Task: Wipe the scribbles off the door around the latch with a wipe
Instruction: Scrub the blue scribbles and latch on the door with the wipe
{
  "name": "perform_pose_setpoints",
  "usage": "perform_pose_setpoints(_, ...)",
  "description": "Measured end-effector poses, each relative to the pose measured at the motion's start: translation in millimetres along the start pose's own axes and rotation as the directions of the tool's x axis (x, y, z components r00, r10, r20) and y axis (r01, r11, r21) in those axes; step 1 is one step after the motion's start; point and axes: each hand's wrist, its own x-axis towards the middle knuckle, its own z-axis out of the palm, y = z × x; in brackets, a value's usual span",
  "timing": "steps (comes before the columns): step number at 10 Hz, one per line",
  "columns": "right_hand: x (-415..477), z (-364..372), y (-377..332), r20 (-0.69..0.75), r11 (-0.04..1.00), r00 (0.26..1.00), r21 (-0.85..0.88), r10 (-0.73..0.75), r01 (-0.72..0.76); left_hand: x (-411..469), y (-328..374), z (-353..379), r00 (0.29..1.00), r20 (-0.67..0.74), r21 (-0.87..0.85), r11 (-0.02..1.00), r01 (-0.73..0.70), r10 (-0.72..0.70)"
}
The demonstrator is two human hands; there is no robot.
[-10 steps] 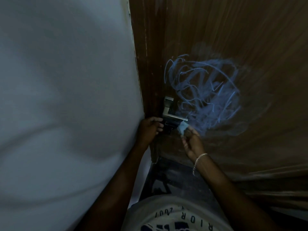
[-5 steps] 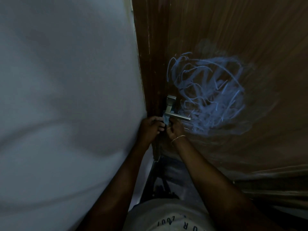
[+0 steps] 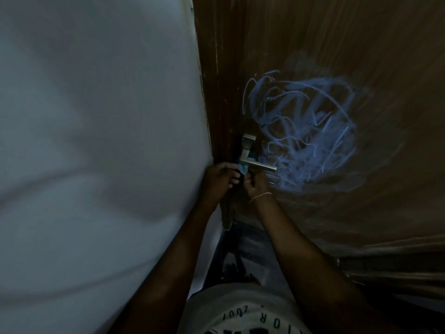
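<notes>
You're holding a crumpled pale-blue wipe [image 3: 242, 165] tucked behind the lever of the silver latch [image 3: 249, 153], at the left edge of the brown door [image 3: 337, 44]. Your right hand [image 3: 256, 184] is pinching it from below with curled fingers. Your left hand [image 3: 220, 175] is curling its fingers round the door's edge, touching the wipe. Pale-blue scribbles [image 3: 305, 131], partly smeared, are sprawling right of the latch.

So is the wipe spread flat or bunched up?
Bunched up: the wipe shows as a crumpled blue wad tucked behind the door handle.
</notes>
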Motion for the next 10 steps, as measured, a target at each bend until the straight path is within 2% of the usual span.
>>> perform_pose_setpoints(1, -10.3, -0.9, -6.5, -0.008, 0.94, 1.0, 0.341, 0.019, -0.015, -0.4, -0.3, 0.8, 1.0, -0.001, 0.0, 1.0, 0.0, 0.0)
perform_pose_setpoints(2, -16.9, -3.0, -8.4, 0.044, 0.874, 0.999, 0.485, 0.019, -0.038, -0.4, -0.6, 0.5, 1.0, -0.005, -0.002, 1.0, 0.011, -0.011)
perform_pose_setpoints(5, -17.0, -6.3, -12.1, 0.007, 0.84, 0.999, 0.541, -0.038, 0.028, 3.0, -2.7, 2.4, 1.0, -0.015, 0.003, 1.0, 0.006, -0.006)
perform_pose_setpoints(6, -16.9, -2.3, -11.4, -0.076, 0.92, 0.997, 0.389, -0.024, 0.052, 3.8, -3.4, 4.0, 1.0, -0.007, -0.001, 1.0, 0.003, -0.003)
perform_pose_setpoints(7, -1.8, -12.6, -9.2, -0.021, 0.986, 0.995, 0.133, -0.099, 0.101, 4.1, -4.4, 4.7, 1.0, -0.003, 0.006, 1.0, -0.005, 0.005)
perform_pose_setpoints(8, 2.2, -18.7, 0.2, 0.017, 0.991, 0.996, -0.095, -0.091, 0.093, 4.4, -5.7, 4.2, 1.0, 0.006, 0.004, 1.0, 0.001, -0.001)
perform_pose_setpoints(9, 7.1, -14.4, 1.4, 0.012, 0.987, 0.99, -0.077, -0.139, 0.14, 4.0, -5.4, 3.4, 1.0, -0.005, 0.002, 1.0, 0.0, 0.0)
perform_pose_setpoints(10, 1.0, -14.4, 1.8, 0.095, 0.97, 0.984, -0.174, -0.154, 0.168, 4.6, -5.3, 1.8, 1.0, -0.011, -0.013, 1.0, -0.003, 0.002)
